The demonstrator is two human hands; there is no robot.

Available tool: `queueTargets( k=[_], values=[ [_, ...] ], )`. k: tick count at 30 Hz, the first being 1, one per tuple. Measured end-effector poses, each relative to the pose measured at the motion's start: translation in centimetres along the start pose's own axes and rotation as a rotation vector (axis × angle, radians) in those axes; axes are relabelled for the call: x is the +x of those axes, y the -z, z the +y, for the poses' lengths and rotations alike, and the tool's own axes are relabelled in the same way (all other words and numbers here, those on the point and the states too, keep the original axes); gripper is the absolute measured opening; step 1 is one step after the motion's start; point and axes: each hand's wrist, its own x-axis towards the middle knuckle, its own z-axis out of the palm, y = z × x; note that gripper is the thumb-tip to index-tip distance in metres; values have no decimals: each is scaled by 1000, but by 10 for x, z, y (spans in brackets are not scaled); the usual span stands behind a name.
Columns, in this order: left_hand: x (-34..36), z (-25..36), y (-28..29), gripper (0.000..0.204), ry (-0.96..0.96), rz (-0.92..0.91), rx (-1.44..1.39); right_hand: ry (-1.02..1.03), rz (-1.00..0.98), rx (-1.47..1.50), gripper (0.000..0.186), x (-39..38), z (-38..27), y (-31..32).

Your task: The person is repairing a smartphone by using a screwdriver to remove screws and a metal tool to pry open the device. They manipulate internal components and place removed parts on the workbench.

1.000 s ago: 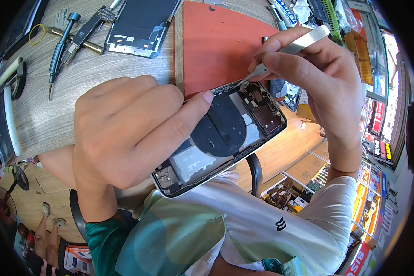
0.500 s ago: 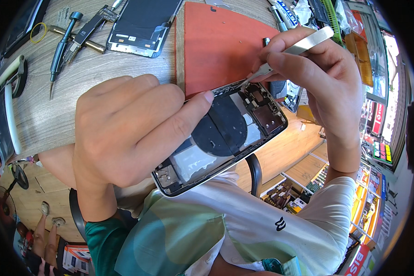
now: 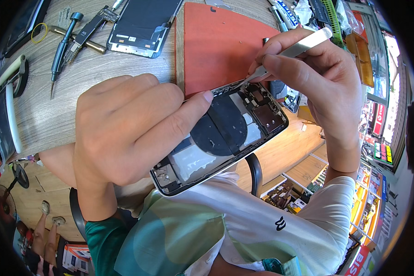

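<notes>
An opened phone housing (image 3: 255, 99) is tilted above the bench's front edge, its inside facing up. A round black pad (image 3: 219, 125) lies in its middle, with pale adhesive patches on either side. My left hand (image 3: 129, 122) grips the housing by its far long edge, thumb on the rim and fingers curled. In my right hand (image 3: 324, 76) are silver tweezers (image 3: 306, 43), pinched between thumb and fingers. Their thin tips reach the inner side of the far rim, right of my left thumb. Whether the tips hold anything is too small to tell.
A red mat (image 3: 221, 39) with a wooden strip lies on the bench behind the housing. At the far left are a screwdriver (image 3: 60, 55), a removed phone screen (image 3: 142, 27) and a long dark phone part (image 3: 89, 32). Tools crowd the far right. A chair arm (image 3: 254, 174) curves below.
The tweezers and my right hand have shifted very slightly left along the rim. My left hand and the phone housing stay almost still.
</notes>
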Motion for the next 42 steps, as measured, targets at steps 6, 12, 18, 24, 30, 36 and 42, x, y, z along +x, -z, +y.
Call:
queueTargets(
  k=[6,12,18,24,30,36,42],
  values=[
    [-2,0,0,47,6,6,3,13,-11,-10,16,1,0,1],
    [1,1,-1,45,15,8,8,117,-2,63,20,4,12,19],
    [6,5,0,43,30,9,13,609,135,-187,22,27,45,74],
    [5,-1,-4,46,3,32,-2,782,305,-998,28,38,86,64],
    [5,-2,-2,49,-21,16,14,756,538,-866,24,40,107,60],
    [6,1,5,48,-25,-34,2,376,540,-893,26,20,112,39],
    [7,0,5,47,-39,-17,-19,388,663,-808,26,28,104,61]
  ],
)
